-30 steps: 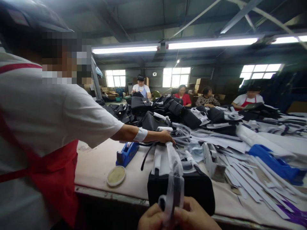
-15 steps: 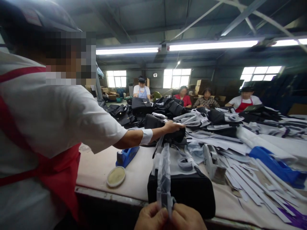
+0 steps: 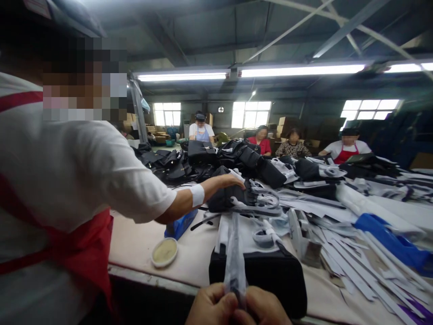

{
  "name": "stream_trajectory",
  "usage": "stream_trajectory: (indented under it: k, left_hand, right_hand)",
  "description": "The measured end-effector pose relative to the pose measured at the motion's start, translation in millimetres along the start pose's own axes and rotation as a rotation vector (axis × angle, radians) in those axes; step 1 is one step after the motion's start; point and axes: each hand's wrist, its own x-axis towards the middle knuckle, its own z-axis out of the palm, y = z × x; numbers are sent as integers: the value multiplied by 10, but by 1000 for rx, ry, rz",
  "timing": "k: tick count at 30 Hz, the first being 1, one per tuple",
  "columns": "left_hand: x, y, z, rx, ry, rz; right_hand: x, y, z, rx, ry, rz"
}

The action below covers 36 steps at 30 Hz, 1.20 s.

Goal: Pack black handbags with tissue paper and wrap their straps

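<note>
At the bottom of the head view, my left hand [image 3: 212, 305] and my right hand [image 3: 264, 307] are close together, both closed on the near end of a plastic-wrapped strap [image 3: 234, 259]. The strap's dark tip shows through the clear film between my fingers. From there it runs away from me over a black bag [image 3: 260, 275] at the table edge. White wrapping and a wrapped handle [image 3: 265, 234] lie on top of the bag. Part of my right hand's fingers is hidden behind the strap.
A co-worker [image 3: 84, 167] at left reaches over another black bag [image 3: 223, 194]. On the table are a round dish [image 3: 164, 252], a blue tape dispenser [image 3: 181, 223], a grey dispenser [image 3: 304, 237], a blue dispenser [image 3: 389, 239] and white strips [image 3: 358, 266]. Black bags pile up behind.
The co-worker's arm has drawn back left, and the black bag and straps under that hand have shifted. My hands stay together on the strap, nearly in place.
</note>
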Motion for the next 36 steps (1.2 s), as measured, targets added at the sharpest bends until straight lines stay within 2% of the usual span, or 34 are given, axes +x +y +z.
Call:
stream_trajectory:
  k: [2, 4, 5, 7, 9, 10, 12, 14, 15, 17, 20, 23, 25, 26, 27, 28, 31, 33, 35, 36]
  left_hand:
    - [84, -91, -8, -58, 105, -49]
    - [129, -155, -10, -85, 191, -72]
    - [132, -158, -8, -99, 201, -71]
    - [107, -84, 4, -52, 190, -18]
    - [72, 85, 26, 146, 141, 125]
    - [64, 193, 38, 268, 110, 212]
    - [87, 424, 50, 479, 65, 366]
    - [170, 642, 33, 588, 49, 442]
    - [234, 738, 13, 604, 46, 445]
    - [405, 892, -49, 503, 10, 337]
    - [737, 1013, -159, 213, -36, 73]
    - [1064, 1033, -235, 128, -20, -43]
    - [1211, 1027, -256, 144, 13, -58]
    - [1253, 1022, -262, 168, 41, -43]
    - [1276, 1012, -266, 199, 72, -13]
    - [1283, 993, -273, 230, 108, 25]
    - [1263, 856, -315, 499, 216, 233]
    - [1264, 715, -360, 767, 240, 360]
    - [1294, 600, -405, 910, 224, 392]
    - [1320, 570, -424, 886, 199, 361]
  right_hand:
    - [-12, 81, 1, -293, 94, -205]
    - [24, 69, -38, -295, 84, -226]
    - [58, 29, -75, -169, 25, -149]
    - [150, -89, -169, 251, -126, 116]
    - [269, -218, -266, 659, -219, 415]
    - [336, -277, -308, 805, -224, 542]
    - [484, -384, -377, 975, -151, 707]
    - [648, -469, -434, 1009, -43, 744]
    - [731, -496, -459, 975, -2, 705]
    - [887, -492, -503, 761, 20, 528]
    - [1059, -303, -545, 178, 65, 208]
    - [1161, -4, -576, -347, 68, -76]
    - [1227, 141, -613, -477, 6, -211]
    - [1269, 185, -637, -451, -26, -223]
    - [1317, 212, -663, -363, -56, -174]
    - [1373, 226, -687, -219, -86, -59]
    - [1558, 245, -725, 365, -120, 523]
    - [1670, 264, -710, 624, -106, 806]
    - [1752, 289, -667, 701, -87, 879]
    - [1780, 302, -639, 697, -84, 865]
